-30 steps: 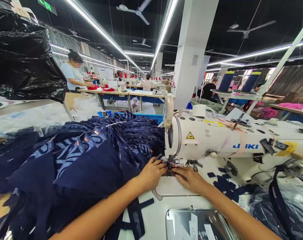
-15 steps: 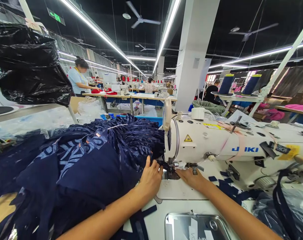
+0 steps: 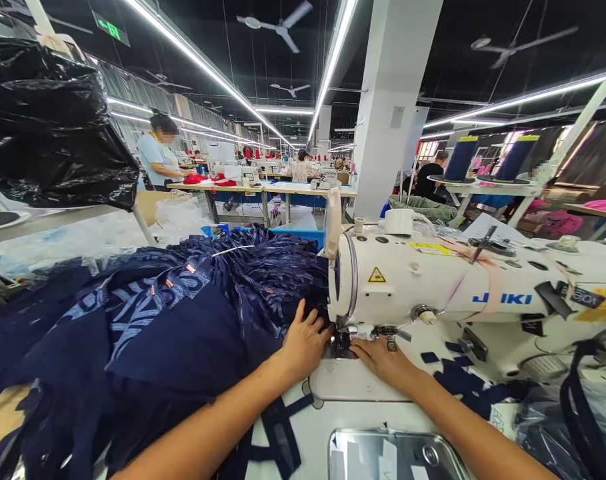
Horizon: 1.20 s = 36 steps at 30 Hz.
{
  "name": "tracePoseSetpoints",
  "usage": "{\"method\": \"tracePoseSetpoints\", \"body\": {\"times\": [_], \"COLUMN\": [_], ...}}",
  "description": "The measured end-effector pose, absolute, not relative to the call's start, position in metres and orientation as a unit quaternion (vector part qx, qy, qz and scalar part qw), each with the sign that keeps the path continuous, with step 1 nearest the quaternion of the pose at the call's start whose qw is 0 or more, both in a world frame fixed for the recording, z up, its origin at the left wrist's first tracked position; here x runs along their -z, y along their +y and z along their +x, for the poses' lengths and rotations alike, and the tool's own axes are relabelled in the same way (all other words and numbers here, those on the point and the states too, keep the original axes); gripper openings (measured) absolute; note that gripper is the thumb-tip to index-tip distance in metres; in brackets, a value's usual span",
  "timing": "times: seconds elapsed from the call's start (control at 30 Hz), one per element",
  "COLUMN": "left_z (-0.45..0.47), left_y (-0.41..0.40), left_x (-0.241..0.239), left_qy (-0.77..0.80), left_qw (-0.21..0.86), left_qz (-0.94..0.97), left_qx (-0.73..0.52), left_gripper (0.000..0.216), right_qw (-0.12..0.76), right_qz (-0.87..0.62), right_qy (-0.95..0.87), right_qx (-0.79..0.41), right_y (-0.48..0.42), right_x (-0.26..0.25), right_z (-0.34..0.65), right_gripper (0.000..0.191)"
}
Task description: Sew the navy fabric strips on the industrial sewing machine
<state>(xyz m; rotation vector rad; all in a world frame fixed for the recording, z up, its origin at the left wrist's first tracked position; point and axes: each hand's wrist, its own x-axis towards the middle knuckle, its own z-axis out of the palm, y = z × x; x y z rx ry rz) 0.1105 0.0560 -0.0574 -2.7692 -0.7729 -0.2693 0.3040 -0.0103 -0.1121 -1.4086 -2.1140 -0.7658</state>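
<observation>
A white sewing machine [image 3: 413,280] stands in front of me, its head end at the middle of the head view. A dark navy fabric piece [image 3: 343,342] lies under the presser foot. My left hand [image 3: 304,341] reaches in from the left of the needle area, fingers spread and tips close to the fabric there. From the right, my right hand [image 3: 380,358] comes in under the machine head, its fingers together and their tips at the fabric's edge; its thumb is hidden. Left of the machine lies a big heap of navy garments [image 3: 183,333] with pale patterned trim.
A metal tray [image 3: 393,450] with white labels sits at the front edge. Navy scraps [image 3: 457,377] and a plastic-wrapped bundle [image 3: 547,420] lie on the right. A black plastic bag [image 3: 57,127] hangs upper left. A person [image 3: 157,153] works at a table beyond.
My left hand's fingers have spread more and moved slightly closer to the presser foot. My right hand stays at the needle area. The view has shifted a little.
</observation>
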Motion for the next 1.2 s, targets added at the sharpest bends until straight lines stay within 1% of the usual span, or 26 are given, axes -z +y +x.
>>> {"method": "tracePoseSetpoints", "body": {"times": [0.17, 0.33, 0.47, 0.83, 1.03, 1.2], "left_z": [0.111, 0.111, 0.113, 0.119, 0.12, 0.118], "left_y": [0.056, 0.058, 0.062, 0.07, 0.069, 0.067], "left_x": [0.057, 0.059, 0.062, 0.065, 0.062, 0.06], "left_qy": [-0.261, -0.26, -0.255, -0.254, -0.253, -0.251], "left_qw": [0.125, 0.125, 0.134, 0.141, 0.141, 0.142], "left_qz": [-0.952, -0.952, -0.951, -0.95, -0.949, -0.95], "left_qx": [0.099, 0.101, 0.112, 0.116, 0.123, 0.124], "left_gripper": [0.021, 0.021, 0.021, 0.021, 0.02, 0.02], "right_qw": [0.24, 0.233, 0.237, 0.214, 0.192, 0.183], "right_qz": [-0.512, -0.547, -0.562, -0.577, -0.59, -0.545], "right_qy": [-0.785, -0.768, -0.76, -0.75, -0.741, -0.761], "right_qx": [0.255, 0.237, 0.226, 0.242, 0.258, 0.3], "right_y": [-0.011, -0.011, -0.011, -0.003, -0.003, -0.004], "right_x": [0.108, 0.113, 0.115, 0.128, 0.135, 0.131], "right_z": [0.302, 0.297, 0.294, 0.297, 0.294, 0.301], "right_gripper": [0.029, 0.034, 0.032, 0.033, 0.024, 0.031]}}
